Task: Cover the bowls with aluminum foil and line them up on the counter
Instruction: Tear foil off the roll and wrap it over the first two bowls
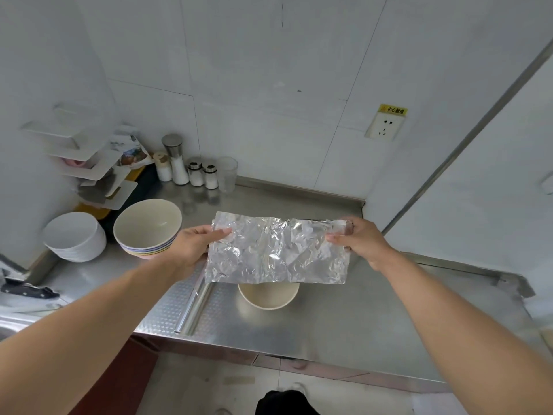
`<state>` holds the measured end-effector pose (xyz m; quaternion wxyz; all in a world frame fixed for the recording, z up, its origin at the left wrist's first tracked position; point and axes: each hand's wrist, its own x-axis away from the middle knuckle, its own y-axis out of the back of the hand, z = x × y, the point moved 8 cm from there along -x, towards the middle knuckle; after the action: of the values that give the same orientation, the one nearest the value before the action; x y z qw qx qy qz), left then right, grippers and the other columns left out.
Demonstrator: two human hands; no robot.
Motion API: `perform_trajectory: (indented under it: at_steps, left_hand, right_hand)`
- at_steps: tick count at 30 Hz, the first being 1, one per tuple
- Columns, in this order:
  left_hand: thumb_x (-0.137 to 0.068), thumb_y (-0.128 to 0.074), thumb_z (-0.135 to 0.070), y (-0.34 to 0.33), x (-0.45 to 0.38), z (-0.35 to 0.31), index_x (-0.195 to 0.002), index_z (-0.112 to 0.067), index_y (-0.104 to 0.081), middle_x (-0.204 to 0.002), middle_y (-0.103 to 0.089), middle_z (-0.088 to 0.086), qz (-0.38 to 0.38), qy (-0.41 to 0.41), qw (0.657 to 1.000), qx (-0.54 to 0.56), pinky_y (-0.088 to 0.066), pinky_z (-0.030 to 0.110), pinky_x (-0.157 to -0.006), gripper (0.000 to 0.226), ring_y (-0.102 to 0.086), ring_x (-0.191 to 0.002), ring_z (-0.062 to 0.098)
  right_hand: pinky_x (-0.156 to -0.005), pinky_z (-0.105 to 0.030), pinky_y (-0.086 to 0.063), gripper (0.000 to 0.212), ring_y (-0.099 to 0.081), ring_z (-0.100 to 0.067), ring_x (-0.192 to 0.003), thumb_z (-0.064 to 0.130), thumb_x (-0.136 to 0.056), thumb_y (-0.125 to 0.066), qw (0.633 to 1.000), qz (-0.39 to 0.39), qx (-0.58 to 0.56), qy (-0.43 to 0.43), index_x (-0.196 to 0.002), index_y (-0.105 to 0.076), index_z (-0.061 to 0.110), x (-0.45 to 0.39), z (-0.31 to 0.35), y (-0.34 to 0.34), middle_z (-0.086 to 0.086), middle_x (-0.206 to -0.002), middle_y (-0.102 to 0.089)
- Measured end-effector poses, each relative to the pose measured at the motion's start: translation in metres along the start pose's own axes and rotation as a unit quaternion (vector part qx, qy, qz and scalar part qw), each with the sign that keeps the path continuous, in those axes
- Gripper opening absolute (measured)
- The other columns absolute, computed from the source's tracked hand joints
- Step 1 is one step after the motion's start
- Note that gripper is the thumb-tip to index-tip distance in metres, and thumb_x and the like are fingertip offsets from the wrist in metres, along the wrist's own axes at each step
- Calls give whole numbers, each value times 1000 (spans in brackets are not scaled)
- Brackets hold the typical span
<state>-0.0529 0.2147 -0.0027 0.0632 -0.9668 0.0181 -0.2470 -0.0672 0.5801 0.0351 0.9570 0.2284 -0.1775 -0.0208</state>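
1. We hold a crinkled foil sheet in the air with both hands. The left hand pinches its left edge between thumb and fingers, and the right hand pinches its right edge in the same way. Neither hand is free.
2. Directly under the sheet stands one cream bowl on the steel counter, still uncovered; the sheet hides its far part from us.
3. To do this step well, we think we should keep the sheet stretched and level, center it over the rim, and lower it until it rests on the bowl. Then we press the edges down around the rim, a little at each side, so the thin foil does not tear.
4. The sheet looks only a little wider than the bowl, so the centering matters.
5. More bowls wait at the far left: a stack of colored bowls touching our left hand, and a stack of white bowls beside it. The foil roll lies on the counter, near and left of the cream bowl.
6. For writing, we see only a yellow label above the wall socket. It has Chinese characters, too small for us to read surely. We cannot read any brand on the foil roll or on the shakers.
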Motion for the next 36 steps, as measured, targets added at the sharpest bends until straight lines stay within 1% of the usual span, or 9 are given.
perform_trajectory:
  at_steps: [3,5,8,12,15,17,20,28,36]
  left_hand:
    - [-69,-89,-24,-7,1,-9,-76,-7,-65,-83,-72,14,12,-31,999,-9,-57,28,-60,31,-68,-72,25]
    - [-72,-91,-21,-16,1,-17,-73,-7,-63,-71,-69,7,22,-51,998,-28,-53,28,-61,31,-64,-62,18]
    - [-75,-90,-13,-33,3,-32,-73,-7,-62,-76,-77,1,29,-94,992,-74,-50,22,-77,28,-72,-70,7]
    - [-76,-89,-12,-45,5,-41,-76,-3,-66,-64,-70,-5,51,-126,985,-110,-45,14,-63,25,-62,-58,3]
    - [-73,-92,-20,-43,6,-40,-78,-3,-70,-74,-73,3,61,-126,985,-106,-48,24,-72,28,-63,-67,10]
    - [-69,-95,-35,-43,8,-40,-83,2,-71,-85,-73,12,65,-119,987,-82,-48,35,-80,46,-63,-76,20]
    - [-70,-88,-53,-45,14,-36,-96,3,-73,-85,-63,18,87,-79,992,-45,-44,39,-74,64,-50,-75,29]
    - [-94,-70,-24,-39,10,-29,-105,-11,-81,-107,-75,18,63,-19,998,14,-49,43,-91,20,-63,-93,29]
    - [-95,-65,-18,-27,2,-20,-102,-1,-74,-86,-74,15,-28,32,997,69,-55,36,-68,21,-69,-69,29]
  right_hand:
    - [-95,-21,-39,80,-51,-5,-117,25,-69,-94,989,-26,132,60,-138,-55,22,4,21,-8,9,-123,-58]
    - [-95,-8,-32,74,-49,0,-124,33,-70,-93,976,-8,170,139,-136,-59,27,11,47,-28,14,-131,-58]
    - [-88,5,-28,54,-53,4,-118,40,-74,-89,961,34,169,216,-124,-69,33,25,82,-66,16,-127,-64]
    - [-89,-8,-44,35,-67,3,-99,32,-75,-89,954,59,117,268,-107,-76,30,35,112,-97,16,-100,-76]
    - [-75,-13,-49,19,-68,1,-77,22,-76,-89,956,25,95,277,-84,-74,31,32,117,-101,18,-78,-74]
    - [-71,-17,-51,25,-67,0,-71,22,-76,-89,954,1,95,285,-73,-69,37,33,119,-102,18,-73,-72]
    - [-71,-29,-54,25,-68,-6,-69,25,-75,-89,954,-11,96,284,-69,-67,36,32,117,-104,14,-73,-73]
    - [-77,-40,-54,15,-64,-7,-76,34,-82,-83,936,-13,168,309,-78,-69,32,30,117,-108,14,-81,-68]
    - [-83,-30,-46,14,-58,-4,-87,41,-89,-75,894,8,234,383,-82,-65,34,50,131,-115,16,-87,-66]
